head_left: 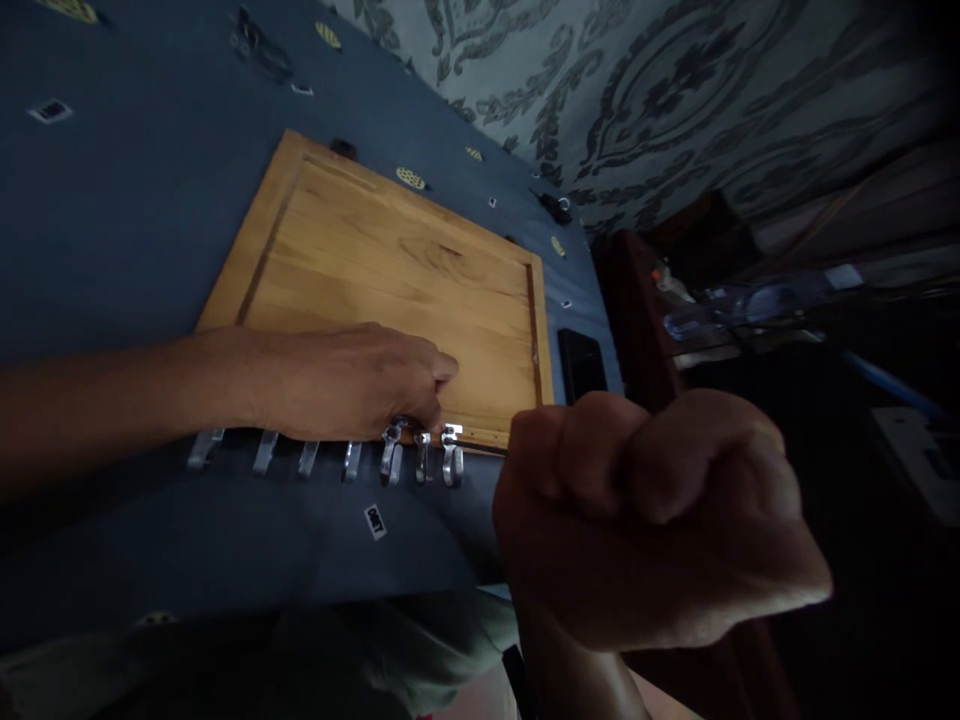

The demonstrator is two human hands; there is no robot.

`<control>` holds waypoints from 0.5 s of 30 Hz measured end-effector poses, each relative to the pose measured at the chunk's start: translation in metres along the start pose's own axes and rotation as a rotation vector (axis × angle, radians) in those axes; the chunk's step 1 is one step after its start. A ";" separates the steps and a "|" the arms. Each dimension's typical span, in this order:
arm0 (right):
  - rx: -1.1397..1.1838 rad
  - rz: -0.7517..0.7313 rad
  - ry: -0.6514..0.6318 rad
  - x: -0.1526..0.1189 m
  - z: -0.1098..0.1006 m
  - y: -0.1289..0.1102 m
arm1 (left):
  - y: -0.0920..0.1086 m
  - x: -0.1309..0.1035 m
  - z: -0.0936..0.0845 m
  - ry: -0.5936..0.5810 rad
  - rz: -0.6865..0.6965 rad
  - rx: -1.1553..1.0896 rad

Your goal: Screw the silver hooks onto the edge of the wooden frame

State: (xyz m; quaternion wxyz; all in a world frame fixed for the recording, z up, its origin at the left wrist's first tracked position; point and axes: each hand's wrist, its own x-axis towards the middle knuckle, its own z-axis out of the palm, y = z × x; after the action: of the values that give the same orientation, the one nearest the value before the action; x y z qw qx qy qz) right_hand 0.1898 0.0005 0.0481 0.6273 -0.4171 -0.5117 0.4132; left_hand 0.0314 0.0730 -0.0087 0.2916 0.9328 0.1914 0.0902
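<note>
A framed wooden board (405, 265) lies on the blue patterned surface. Along its near edge runs a row of several shiny metal hooks (452, 465). My left hand (360, 385) rests over this edge, its fingers curled near the hooks toward the right end; what its fingertips hold, if anything, is hidden. Close to the camera, to the right of the board, my right hand (645, 500) is raised in a closed fist. Whether something small is inside the fist cannot be seen.
A black phone (582, 365) lies beyond the board's right end. Dark keys or a similar item (555, 207) sit near the patterned wall. At the right, a clear bottle (761, 300) lies among dark clutter.
</note>
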 end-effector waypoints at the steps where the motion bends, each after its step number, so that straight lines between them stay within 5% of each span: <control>1: 0.010 -0.006 0.028 -0.001 0.001 0.000 | 0.000 0.000 -0.001 -0.003 -0.002 -0.005; 15: 0.112 -0.075 0.081 0.005 -0.016 0.005 | -0.006 -0.002 0.003 0.010 -0.001 -0.066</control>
State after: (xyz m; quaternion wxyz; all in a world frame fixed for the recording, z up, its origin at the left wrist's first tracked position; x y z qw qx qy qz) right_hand 0.2057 0.0054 0.0432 0.6848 -0.3782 -0.4772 0.4003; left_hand 0.0289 0.0752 -0.0150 0.3216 0.9221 0.1900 0.1008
